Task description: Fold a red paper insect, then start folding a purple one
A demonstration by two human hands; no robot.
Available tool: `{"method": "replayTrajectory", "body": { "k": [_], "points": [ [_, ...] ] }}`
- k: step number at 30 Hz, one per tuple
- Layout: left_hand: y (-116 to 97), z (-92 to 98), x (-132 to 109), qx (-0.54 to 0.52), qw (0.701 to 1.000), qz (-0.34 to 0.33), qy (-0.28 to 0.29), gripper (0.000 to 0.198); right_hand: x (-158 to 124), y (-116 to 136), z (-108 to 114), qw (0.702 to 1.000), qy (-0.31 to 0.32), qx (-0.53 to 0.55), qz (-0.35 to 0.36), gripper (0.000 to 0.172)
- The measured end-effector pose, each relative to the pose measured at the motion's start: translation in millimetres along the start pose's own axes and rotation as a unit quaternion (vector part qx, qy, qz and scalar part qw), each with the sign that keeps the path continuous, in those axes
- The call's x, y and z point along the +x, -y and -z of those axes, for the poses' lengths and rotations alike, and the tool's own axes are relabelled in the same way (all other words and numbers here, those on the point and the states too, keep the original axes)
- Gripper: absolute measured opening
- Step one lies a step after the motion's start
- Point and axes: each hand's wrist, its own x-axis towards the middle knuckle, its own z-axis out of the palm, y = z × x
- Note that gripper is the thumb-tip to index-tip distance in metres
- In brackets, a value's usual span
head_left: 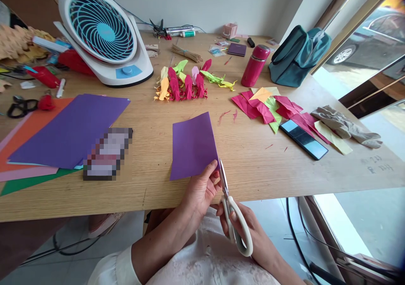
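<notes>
My left hand (202, 190) pinches the lower right corner of a purple sheet of paper (193, 145), thumb on top. The sheet is held up near the table's front edge. In my right hand (248, 223) is a pair of scissors (230, 204) with white handles, fingers through the loops. Their blades point up and away from me, with the tips beside the paper's right edge near my left thumb. Whether the blades touch the paper I cannot tell.
Coloured sheets (69, 128) and a blurred-out phone (107, 155) lie left, below a fan (106, 31). Folded paper figures (183, 82) stand mid-table. Right are a red flask (255, 65), crumpled paper pieces (259, 107), another phone (303, 139), a glove (346, 124) and a teal bag (294, 59).
</notes>
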Motion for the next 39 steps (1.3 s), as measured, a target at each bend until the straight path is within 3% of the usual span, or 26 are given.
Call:
{"method": "replayTrajectory", "body": {
  "k": [6, 11, 14, 21, 27, 39],
  "points": [
    [-0.6, 2.4, 1.2, -0.006, 1.000, 0.012, 0.008, 0.029, -1.7, -3.9, -0.3, 1.000, -0.004, 0.023, 0.002, 0.056],
    [-3.1, 0.6, -1.1, -0.003, 0.998, 0.045, 0.050, 0.015, -1.1, -3.3, 0.1, 0.999, 0.002, 0.049, 0.010, 0.056],
    [-4.4, -1.5, -1.7, -0.020, 0.997, 0.062, 0.040, 0.007, -0.4, -5.8, -0.4, 0.998, 0.005, 0.056, 0.020, 0.057],
    [-4.2, -2.8, -0.3, -0.036, 0.997, 0.067, 0.021, 0.012, 0.7, -16.0, -0.2, 0.997, 0.025, 0.073, 0.026, 0.061],
    [-1.9, -2.7, -1.3, -0.030, 0.998, 0.041, 0.024, 0.016, -0.3, -9.4, 1.4, 1.000, 0.009, 0.024, 0.018, 0.056],
    [0.5, 0.5, 2.8, -0.022, 0.999, 0.026, 0.042, 0.025, 0.8, -1.2, -0.9, 0.999, -0.011, 0.033, -0.001, 0.059]
  ]
}}
